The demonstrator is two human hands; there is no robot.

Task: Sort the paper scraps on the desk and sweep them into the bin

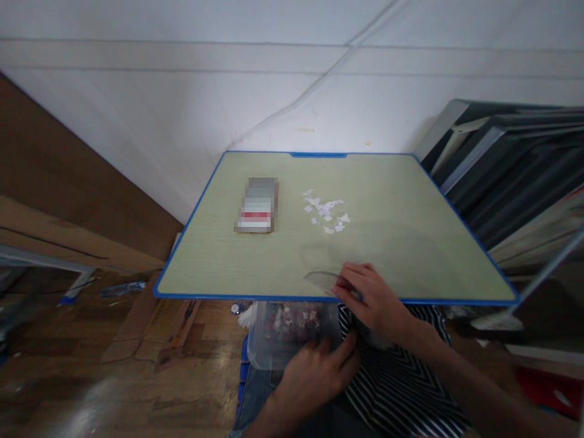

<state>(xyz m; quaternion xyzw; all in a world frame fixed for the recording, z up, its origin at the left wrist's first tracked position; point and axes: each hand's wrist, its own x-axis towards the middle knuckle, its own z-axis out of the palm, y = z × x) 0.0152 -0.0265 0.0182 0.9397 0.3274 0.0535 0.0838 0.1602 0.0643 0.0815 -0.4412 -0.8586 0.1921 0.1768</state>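
My right hand is over the near edge of the table, fingers closed on a thin, see-through plastic piece with a curved outline; its exact kind is unclear. Lower down, at my lap, a clear plastic tub holds many small reddish and whitish bits. My left hand is at the tub's near right side, its fingers bent over the rim and partly hidden. Small torn scraps of white paper lie scattered on the tabletop, beyond my right hand.
The pale tabletop has a blue rim. A blurred-out flat box-like object lies on its left part. Dark folded panels lean at the right. Cardboard covers some floor at left. A cable runs down the wall.
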